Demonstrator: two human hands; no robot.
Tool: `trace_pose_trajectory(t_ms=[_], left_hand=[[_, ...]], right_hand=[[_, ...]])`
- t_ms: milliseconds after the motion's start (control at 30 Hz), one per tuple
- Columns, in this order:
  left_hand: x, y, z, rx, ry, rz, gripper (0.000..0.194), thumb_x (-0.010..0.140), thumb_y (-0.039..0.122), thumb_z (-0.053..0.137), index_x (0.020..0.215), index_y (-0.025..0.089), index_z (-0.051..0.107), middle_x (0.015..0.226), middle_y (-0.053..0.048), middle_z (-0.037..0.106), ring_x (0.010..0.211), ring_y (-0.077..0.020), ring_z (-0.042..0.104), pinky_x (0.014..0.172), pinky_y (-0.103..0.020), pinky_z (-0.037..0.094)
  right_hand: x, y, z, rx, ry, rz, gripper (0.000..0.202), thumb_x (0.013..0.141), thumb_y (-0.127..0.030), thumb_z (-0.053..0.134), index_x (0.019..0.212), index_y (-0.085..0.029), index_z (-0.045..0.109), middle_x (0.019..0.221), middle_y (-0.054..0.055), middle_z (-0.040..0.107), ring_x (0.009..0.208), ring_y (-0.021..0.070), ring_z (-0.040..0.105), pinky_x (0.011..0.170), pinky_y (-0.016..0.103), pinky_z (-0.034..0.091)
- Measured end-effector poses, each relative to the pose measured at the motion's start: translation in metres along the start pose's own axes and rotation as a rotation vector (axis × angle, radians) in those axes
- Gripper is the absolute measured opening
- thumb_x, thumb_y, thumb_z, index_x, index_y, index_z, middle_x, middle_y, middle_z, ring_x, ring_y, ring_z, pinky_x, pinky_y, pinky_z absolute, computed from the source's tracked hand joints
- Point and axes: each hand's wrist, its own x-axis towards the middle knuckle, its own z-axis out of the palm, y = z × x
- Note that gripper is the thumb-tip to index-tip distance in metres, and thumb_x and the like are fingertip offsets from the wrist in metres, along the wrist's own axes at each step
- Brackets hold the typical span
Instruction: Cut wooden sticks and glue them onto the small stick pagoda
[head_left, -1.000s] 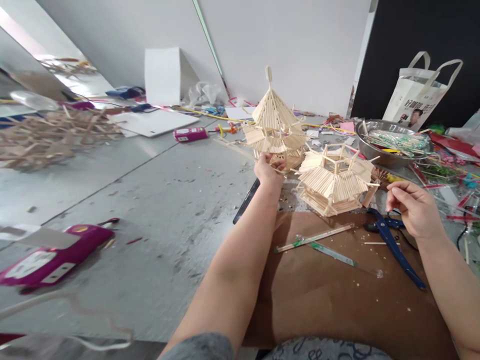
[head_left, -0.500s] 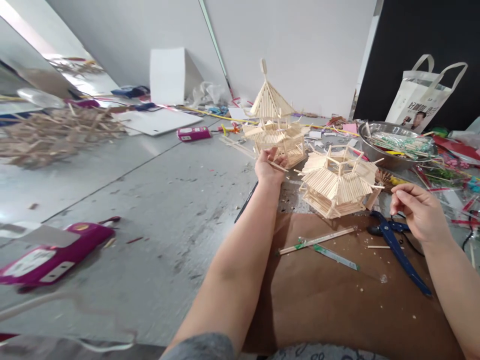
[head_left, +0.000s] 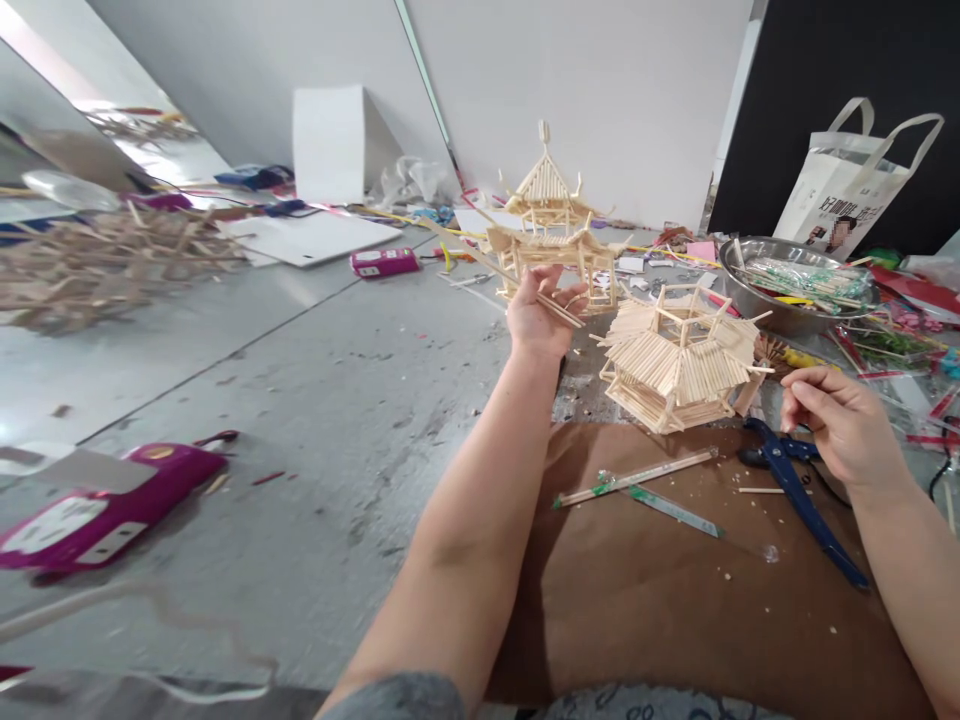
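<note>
We see the left hand (head_left: 538,318) has lifted the stick tower (head_left: 551,235) higher, fingers curled under its base. The right hand (head_left: 840,425) hangs loosely curled and empty above the blue pliers (head_left: 802,490). Brown paper (head_left: 675,590) covers the grey floor (head_left: 315,400) by a white wall (head_left: 600,90).

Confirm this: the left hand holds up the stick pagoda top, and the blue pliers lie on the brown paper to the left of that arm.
Not quite. The head view shows the left hand holding up the stick pagoda top, but the blue pliers lie on the brown paper beside the right hand.
</note>
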Motion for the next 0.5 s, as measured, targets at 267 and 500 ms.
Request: trace_pose_trajectory(t_ms=[267,500], left_hand=[[0.000,-0.002,-0.002,0.043,-0.022,-0.003,0.029,0.089,0.034,0.034,0.071,0.020,0.051,0.076,0.000,0.062,0.059,-0.0163,0.063,0.050,-0.029,0.047],[0.005,-0.007,-0.007,0.036,-0.053,0.003,0.029,0.088,0.035,0.034,0.070,0.020,0.051,0.077,-0.002,0.062,0.064,-0.0170,0.063,0.052,-0.029,0.047]], right_hand=[[-0.013,0.001,0.011,-0.164,-0.197,0.079,0.017,0.076,-0.035,0.060,0.081,-0.018,0.061,0.061,-0.002,0.057,0.051,0.0079,0.053,0.051,0.021,0.043],[-0.040,0.011,0.050,-0.561,-0.719,0.047,0.021,0.081,-0.033,0.052,0.074,-0.016,0.063,0.070,0.002,0.062,0.064,0.0099,0.053,0.061,0.022,0.040]])
